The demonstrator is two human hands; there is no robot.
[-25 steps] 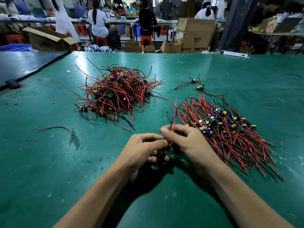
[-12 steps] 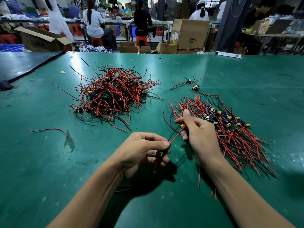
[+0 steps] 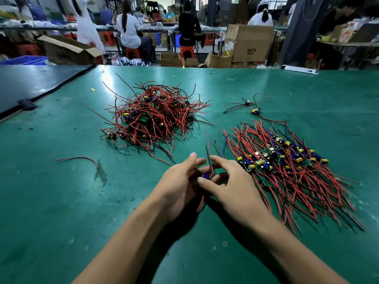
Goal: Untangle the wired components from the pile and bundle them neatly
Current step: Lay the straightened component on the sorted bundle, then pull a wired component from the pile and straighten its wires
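A tangled pile [image 3: 152, 117] of red and black wired components lies on the green table [image 3: 61, 201], left of centre. To the right, a sorted bunch [image 3: 287, 167] lies with wires fanned out and small circuit boards lined up. Between the two, close to me, my left hand [image 3: 177, 187] and my right hand [image 3: 231, 189] meet around one wired component [image 3: 207, 175]. Its blue part shows between my fingers, red and black wires stick up above them, and a red wire hangs below. My right thumb and fingers pinch it; my left fingers curl behind it.
Two loose components [image 3: 253, 108] lie beyond the sorted bunch. A single red wire [image 3: 78, 159] lies at the left. A black strip [image 3: 26, 104] marks the seam to the neighbouring dark table. Cardboard boxes [image 3: 249, 43] and seated people stand past the far edge.
My right hand has come back from stroking the wires out toward the sorted bunch and now meets my left hand on the component. The view shifted slightly.
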